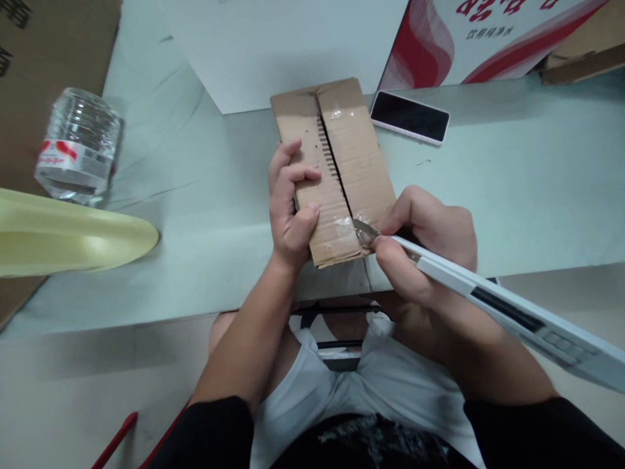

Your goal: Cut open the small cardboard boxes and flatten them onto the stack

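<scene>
A small brown cardboard box (359,150) lies tilted on the table, its seam running lengthwise with clear tape at both ends. My left hand (293,208) grips the box along its left side, fingers bent over the top flap and thumb near the lower end. In my right hand (424,241) is a white box cutter (508,303), pinched close to its blade. The blade (364,228) touches the taped lower end of the seam. Part of the right fingers is hidden behind the cutter.
A phone (410,117) lies right of the box. Behind stand a white carton (293,52) and a red-and-white carton (469,45). On the left are a clear water bottle (81,146) and a pale yellow curved object (73,234). The table's front edge (146,322) runs before my lap.
</scene>
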The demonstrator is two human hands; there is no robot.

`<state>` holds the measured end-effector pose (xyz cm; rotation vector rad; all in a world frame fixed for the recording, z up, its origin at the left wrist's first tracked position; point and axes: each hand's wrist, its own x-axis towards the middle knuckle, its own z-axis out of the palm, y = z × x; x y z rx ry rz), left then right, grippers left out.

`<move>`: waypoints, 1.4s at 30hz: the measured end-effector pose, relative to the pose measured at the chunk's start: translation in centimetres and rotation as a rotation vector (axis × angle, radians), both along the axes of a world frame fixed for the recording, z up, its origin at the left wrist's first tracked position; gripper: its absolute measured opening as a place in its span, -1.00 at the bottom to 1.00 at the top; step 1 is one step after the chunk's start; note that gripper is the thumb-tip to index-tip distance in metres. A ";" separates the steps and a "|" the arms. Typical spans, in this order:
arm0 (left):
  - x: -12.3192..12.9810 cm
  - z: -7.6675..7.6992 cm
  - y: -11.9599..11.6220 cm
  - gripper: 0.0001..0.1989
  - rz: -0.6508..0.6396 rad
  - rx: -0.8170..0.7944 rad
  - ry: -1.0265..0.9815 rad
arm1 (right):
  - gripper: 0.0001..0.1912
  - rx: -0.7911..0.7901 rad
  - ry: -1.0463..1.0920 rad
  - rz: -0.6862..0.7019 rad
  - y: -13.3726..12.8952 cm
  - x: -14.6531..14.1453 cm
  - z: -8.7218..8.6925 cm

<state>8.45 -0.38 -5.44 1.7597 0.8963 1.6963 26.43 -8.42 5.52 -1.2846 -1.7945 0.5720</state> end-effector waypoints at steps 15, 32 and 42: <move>0.1 -1.0 0.5 -0.57 -0.009 0.052 -0.022 | -0.82 -0.171 0.111 0.031 0.0 0.3 0.9; -0.7 -1.2 0.9 -0.49 -0.014 -0.013 -0.013 | -0.83 -0.160 0.082 0.052 0.4 0.3 0.5; -1.1 -1.3 0.8 -0.50 -0.020 -0.034 0.013 | -0.83 -0.205 0.080 0.052 0.3 0.5 0.6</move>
